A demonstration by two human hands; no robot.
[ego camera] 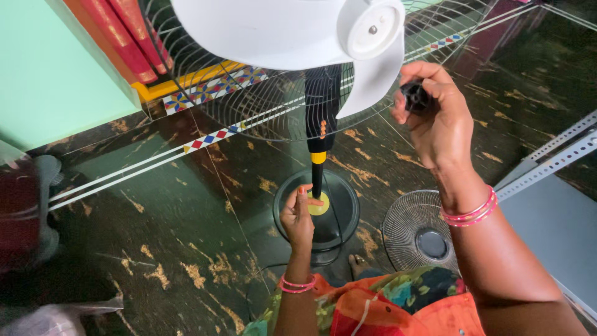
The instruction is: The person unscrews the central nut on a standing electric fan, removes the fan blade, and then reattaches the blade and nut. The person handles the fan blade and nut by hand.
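Note:
A pedestal fan stands before me with white blades (292, 31) mounted inside its rear wire guard (261, 106). A white hub (373, 28) sits at the blades' centre. My right hand (438, 118) is up beside the blades, fingers closed around a small black cap (415, 98). Lower down, my left hand (298, 218) grips the black pole (318, 177) just above the round black base (339, 214), near a yellow collar (320, 205).
The loose front wire guard (413, 227) lies on the dark patterned floor to the right of the base. A grey slotted metal frame (550, 155) runs along the right. A pale green wall (56, 68) and red cloth (124, 37) are at upper left.

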